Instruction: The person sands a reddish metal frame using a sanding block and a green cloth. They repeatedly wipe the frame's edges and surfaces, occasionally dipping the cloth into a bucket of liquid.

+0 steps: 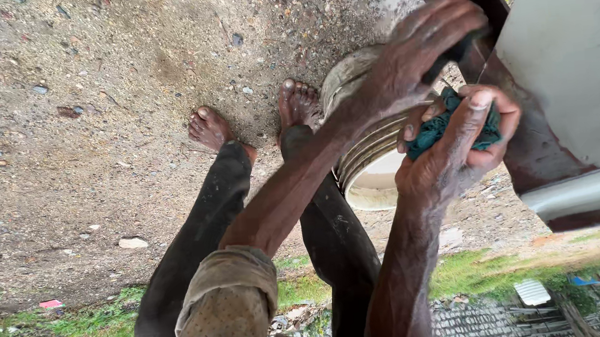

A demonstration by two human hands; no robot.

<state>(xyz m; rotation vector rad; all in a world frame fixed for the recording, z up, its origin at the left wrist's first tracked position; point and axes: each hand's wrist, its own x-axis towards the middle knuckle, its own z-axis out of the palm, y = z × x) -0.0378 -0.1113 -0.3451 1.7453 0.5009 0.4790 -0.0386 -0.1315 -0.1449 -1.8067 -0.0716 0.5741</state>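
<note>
My right hand [454, 154] is closed around a crumpled teal cloth [445, 124], held just beside the dark brown metal frame [527, 149] of a pale grey panel [573, 51]. My left hand [415, 55] reaches above it, with the fingers curled over a small dark object [459, 46] at the frame's edge. What that object is stays unclear. Below both hands a round white ribbed container [371, 181] stands on the ground, partly hidden by my left forearm.
My bare feet [209, 128] stand on gritty, pebbled dirt [96, 77], with the legs in dark trousers. A grey rounded bar [587, 194] runs under the panel. A grass strip [483, 268] and a small white slatted item [532, 291] lie along the lower edge.
</note>
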